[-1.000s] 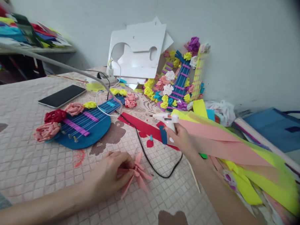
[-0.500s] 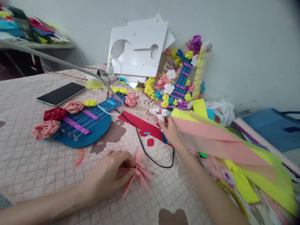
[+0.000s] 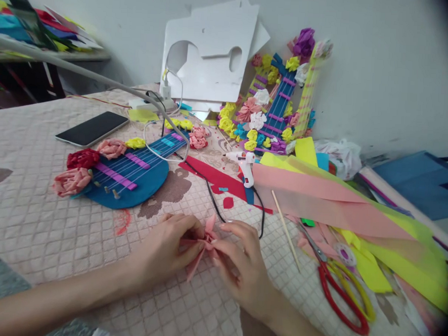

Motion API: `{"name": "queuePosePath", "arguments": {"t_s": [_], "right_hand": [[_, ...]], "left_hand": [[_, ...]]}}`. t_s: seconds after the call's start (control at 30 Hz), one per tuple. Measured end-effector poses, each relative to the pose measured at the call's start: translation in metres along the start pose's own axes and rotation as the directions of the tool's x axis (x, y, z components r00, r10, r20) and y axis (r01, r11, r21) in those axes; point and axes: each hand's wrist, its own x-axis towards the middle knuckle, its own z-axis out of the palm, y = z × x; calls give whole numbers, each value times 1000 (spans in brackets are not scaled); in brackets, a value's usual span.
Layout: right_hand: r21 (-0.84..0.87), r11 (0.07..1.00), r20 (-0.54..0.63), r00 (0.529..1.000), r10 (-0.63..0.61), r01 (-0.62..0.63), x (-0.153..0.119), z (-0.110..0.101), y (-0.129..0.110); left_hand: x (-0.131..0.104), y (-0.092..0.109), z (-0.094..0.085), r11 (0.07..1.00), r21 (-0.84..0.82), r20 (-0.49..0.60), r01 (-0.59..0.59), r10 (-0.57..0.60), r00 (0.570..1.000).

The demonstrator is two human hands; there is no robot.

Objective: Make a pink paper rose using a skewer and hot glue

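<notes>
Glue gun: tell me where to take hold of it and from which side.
Grip the glue gun by its handle, probably best with the right hand coming from the near right side. The handle extends toward the person, while the nozzle points left, away from that approach. The black cord leaves the handle's lower end, so grip above it.

The head-worn camera looks forward and down from close above the table (image 3: pixel 32 229) toward the wall (image 3: pixel 384 76).

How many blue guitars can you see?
2. One guitar lies on the table beyond the left hand; the other guitar stands by the wall, among flowers. More may be hidden there.
</notes>
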Motion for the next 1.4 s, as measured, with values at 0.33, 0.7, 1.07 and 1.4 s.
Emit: {"name": "queuePosePath", "arguments": {"t_s": [0.33, 0.7, 1.07, 1.4], "right_hand": [[-64, 996, 49, 997, -58, 61, 1, 6, 7], [46, 999, 15, 1000, -25, 25, -1, 3, 7], [208, 954, -285, 919, 272, -217, -17, -19, 24], [330, 892, -338, 844, 417, -308, -33, -20, 32]], "left_hand": [[-2, 0, -3, 994, -33, -5, -107, 107, 994], [-7, -6, -4, 967, 70, 3, -244, 245, 970], [-5, -10, -5, 957, 115, 25, -266, 265, 964], [38, 39, -26, 960, 11, -154, -278, 277, 949]]}}
